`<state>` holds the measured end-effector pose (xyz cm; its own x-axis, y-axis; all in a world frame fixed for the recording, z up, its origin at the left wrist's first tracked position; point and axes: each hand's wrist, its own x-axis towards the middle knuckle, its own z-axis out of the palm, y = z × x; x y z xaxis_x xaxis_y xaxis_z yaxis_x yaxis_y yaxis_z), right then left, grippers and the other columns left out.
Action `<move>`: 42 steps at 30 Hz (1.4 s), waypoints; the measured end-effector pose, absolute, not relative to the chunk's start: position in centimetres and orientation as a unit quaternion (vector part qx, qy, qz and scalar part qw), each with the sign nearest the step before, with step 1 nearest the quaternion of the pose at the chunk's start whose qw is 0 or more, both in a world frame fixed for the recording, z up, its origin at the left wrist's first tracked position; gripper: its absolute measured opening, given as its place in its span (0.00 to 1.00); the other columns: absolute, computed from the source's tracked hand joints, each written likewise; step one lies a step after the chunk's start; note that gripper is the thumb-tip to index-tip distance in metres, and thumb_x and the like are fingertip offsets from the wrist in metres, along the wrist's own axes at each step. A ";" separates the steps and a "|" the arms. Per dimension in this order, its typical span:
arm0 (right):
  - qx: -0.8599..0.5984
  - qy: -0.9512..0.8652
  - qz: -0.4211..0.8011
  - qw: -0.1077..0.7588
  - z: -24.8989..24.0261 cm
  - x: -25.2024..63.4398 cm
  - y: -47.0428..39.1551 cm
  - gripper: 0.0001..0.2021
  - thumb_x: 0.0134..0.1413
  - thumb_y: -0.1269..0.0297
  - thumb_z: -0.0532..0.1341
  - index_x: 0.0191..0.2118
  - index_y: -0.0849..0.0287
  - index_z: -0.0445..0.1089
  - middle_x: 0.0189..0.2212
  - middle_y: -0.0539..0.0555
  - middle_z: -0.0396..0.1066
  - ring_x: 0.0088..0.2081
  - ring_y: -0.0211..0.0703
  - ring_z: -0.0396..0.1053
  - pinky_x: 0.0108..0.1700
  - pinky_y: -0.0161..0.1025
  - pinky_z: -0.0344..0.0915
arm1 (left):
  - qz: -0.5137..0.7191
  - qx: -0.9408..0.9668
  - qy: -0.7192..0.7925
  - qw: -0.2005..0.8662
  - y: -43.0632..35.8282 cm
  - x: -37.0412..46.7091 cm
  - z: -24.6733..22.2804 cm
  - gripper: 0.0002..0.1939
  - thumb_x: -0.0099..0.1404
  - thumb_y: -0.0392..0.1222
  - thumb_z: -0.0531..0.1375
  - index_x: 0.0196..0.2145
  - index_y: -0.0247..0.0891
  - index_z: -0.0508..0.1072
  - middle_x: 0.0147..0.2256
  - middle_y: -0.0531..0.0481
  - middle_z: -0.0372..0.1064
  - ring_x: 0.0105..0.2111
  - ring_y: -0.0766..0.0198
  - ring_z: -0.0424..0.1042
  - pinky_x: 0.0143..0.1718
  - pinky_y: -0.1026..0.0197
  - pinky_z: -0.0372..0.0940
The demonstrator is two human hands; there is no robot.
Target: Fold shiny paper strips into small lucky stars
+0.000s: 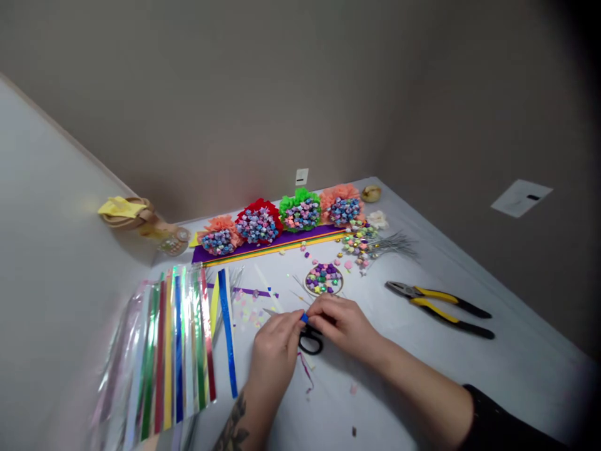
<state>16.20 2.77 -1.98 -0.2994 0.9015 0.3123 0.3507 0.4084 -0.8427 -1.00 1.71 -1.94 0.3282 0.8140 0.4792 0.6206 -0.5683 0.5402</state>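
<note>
Between the fingertips of both hands is a small folded piece of blue paper strip (305, 318). My left hand (278, 335) pinches it from the left, and my right hand (342, 321) grips it from the right with bent fingers. Just beneath the hands lies a pair of scissors with black handles (310, 343), partly hidden by them. Beyond my fingers stands a round container (323, 279) filled with tiny purple, pink and green paper stars. A curled magenta paper scrap (306, 371) rests on the table nearer to me.
Plastic-wrapped shiny strips (173, 351) and a loose blue strip (228, 338) lie left. Pliers (441, 307) with yellow-black handles lie right. Star bouquets (257, 224) in crepe paper line the back, near loose stars (359, 241) and wires (397, 244).
</note>
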 end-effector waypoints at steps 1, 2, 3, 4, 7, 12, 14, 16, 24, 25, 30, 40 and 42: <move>-0.423 -0.736 0.332 0.412 -2.0 16.3 2.8 0.07 0.55 0.71 0.55 0.31 0.59 0.70 0.25 0.52 0.70 0.29 0.37 0.67 0.33 0.33 0.64 | 0.367 0.804 0.447 0.136 1.7 -1.0 -1.9 0.09 0.65 0.35 0.54 0.40 0.36 0.73 0.33 0.47 0.75 0.32 0.64 0.74 0.36 0.62 0.70; -0.419 -0.738 0.330 0.414 -2.0 16.3 2.8 0.07 0.55 0.71 0.55 0.31 0.59 0.70 0.25 0.52 0.70 0.29 0.37 0.68 0.33 0.33 0.64 | 0.365 0.804 0.448 0.141 1.7 -1.0 -1.8 0.09 0.65 0.35 0.54 0.40 0.37 0.73 0.33 0.47 0.75 0.32 0.64 0.74 0.36 0.63 0.70; -0.416 -0.739 0.329 0.416 -2.1 16.4 2.9 0.07 0.56 0.71 0.55 0.31 0.59 0.70 0.25 0.53 0.70 0.29 0.37 0.68 0.32 0.33 0.64 | 0.363 0.804 0.447 0.147 1.7 -1.0 -1.8 0.10 0.65 0.35 0.53 0.40 0.37 0.73 0.33 0.47 0.75 0.32 0.64 0.74 0.36 0.63 0.70; -0.412 -0.740 0.329 0.418 -2.1 16.4 2.9 0.07 0.56 0.71 0.55 0.31 0.59 0.70 0.25 0.53 0.70 0.29 0.37 0.68 0.32 0.33 0.65 | 0.363 0.804 0.445 0.153 1.7 -1.1 -1.8 0.10 0.65 0.35 0.53 0.40 0.37 0.73 0.33 0.47 0.75 0.33 0.64 0.74 0.36 0.63 0.70; -0.398 -0.744 0.328 0.425 -2.1 16.5 2.9 0.07 0.56 0.70 0.55 0.32 0.59 0.70 0.25 0.53 0.71 0.28 0.37 0.68 0.32 0.32 0.65 | 0.361 0.806 0.439 0.168 1.7 -1.2 -1.8 0.10 0.65 0.34 0.54 0.41 0.37 0.73 0.33 0.47 0.76 0.33 0.64 0.74 0.36 0.63 0.70; -0.379 -0.758 0.304 0.435 -2.0 16.5 2.9 0.06 0.57 0.71 0.55 0.33 0.59 0.70 0.25 0.53 0.71 0.28 0.36 0.69 0.32 0.31 0.65 | 0.362 0.809 0.436 0.157 1.6 -1.1 -1.7 0.10 0.65 0.34 0.54 0.41 0.37 0.73 0.33 0.48 0.76 0.33 0.65 0.74 0.36 0.64 0.70; -0.378 -0.764 0.294 0.434 -2.1 16.5 2.8 0.06 0.57 0.71 0.55 0.34 0.59 0.70 0.25 0.53 0.71 0.29 0.36 0.68 0.32 0.31 0.65 | 0.368 0.808 0.434 0.154 1.6 -1.1 -1.6 0.10 0.65 0.34 0.54 0.40 0.37 0.73 0.33 0.48 0.76 0.32 0.65 0.75 0.36 0.64 0.71; -0.379 -0.767 0.284 0.433 -2.3 16.5 2.6 0.07 0.57 0.71 0.55 0.34 0.59 0.70 0.25 0.53 0.71 0.29 0.37 0.68 0.33 0.32 0.66 | 0.376 0.805 0.432 0.153 1.6 -1.0 -1.6 0.09 0.64 0.33 0.54 0.40 0.37 0.73 0.33 0.48 0.76 0.33 0.65 0.75 0.36 0.64 0.71; -0.377 -0.775 0.239 0.447 -2.7 16.2 2.1 0.06 0.56 0.73 0.54 0.36 0.59 0.68 0.27 0.54 0.70 0.31 0.38 0.68 0.34 0.33 0.66 | 0.387 0.799 0.435 0.153 1.2 -0.9 -1.6 0.10 0.64 0.33 0.54 0.40 0.37 0.73 0.33 0.47 0.76 0.33 0.64 0.75 0.36 0.63 0.71; -0.377 -0.775 0.234 0.450 -2.7 16.1 2.1 0.06 0.56 0.73 0.54 0.35 0.59 0.68 0.27 0.54 0.70 0.31 0.38 0.67 0.34 0.33 0.66 | 0.389 0.798 0.434 0.152 1.2 -0.8 -1.6 0.10 0.64 0.33 0.54 0.40 0.37 0.73 0.32 0.47 0.76 0.32 0.65 0.75 0.36 0.63 0.71; -0.392 -0.774 0.218 0.447 -2.6 15.8 1.8 0.07 0.57 0.71 0.53 0.32 0.59 0.67 0.25 0.52 0.67 0.28 0.37 0.65 0.32 0.32 0.64 | 0.396 0.791 0.444 0.142 1.2 -0.6 -1.6 0.10 0.64 0.34 0.54 0.39 0.37 0.74 0.32 0.47 0.76 0.32 0.65 0.75 0.35 0.64 0.71; -0.384 -0.761 0.254 0.458 -1.7 16.2 2.0 0.06 0.56 0.72 0.54 0.34 0.59 0.68 0.26 0.53 0.70 0.30 0.37 0.68 0.33 0.33 0.65 | 0.386 0.789 0.449 0.168 1.3 -0.9 -1.2 0.10 0.65 0.35 0.53 0.39 0.38 0.74 0.32 0.48 0.76 0.32 0.65 0.75 0.35 0.64 0.71; -0.385 -0.772 0.234 0.448 -1.9 16.2 1.9 0.06 0.56 0.72 0.53 0.33 0.59 0.67 0.25 0.52 0.69 0.29 0.37 0.67 0.33 0.33 0.64 | 0.388 0.794 0.441 0.159 1.3 -0.9 -1.3 0.10 0.64 0.35 0.54 0.40 0.38 0.74 0.33 0.48 0.76 0.33 0.65 0.75 0.36 0.63 0.71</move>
<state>16.16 1.89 -1.93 -0.3022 0.8043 0.5117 0.3848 0.5940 -0.7064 -0.88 1.25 -1.33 0.3100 0.8231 0.4759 0.5769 -0.5607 0.5940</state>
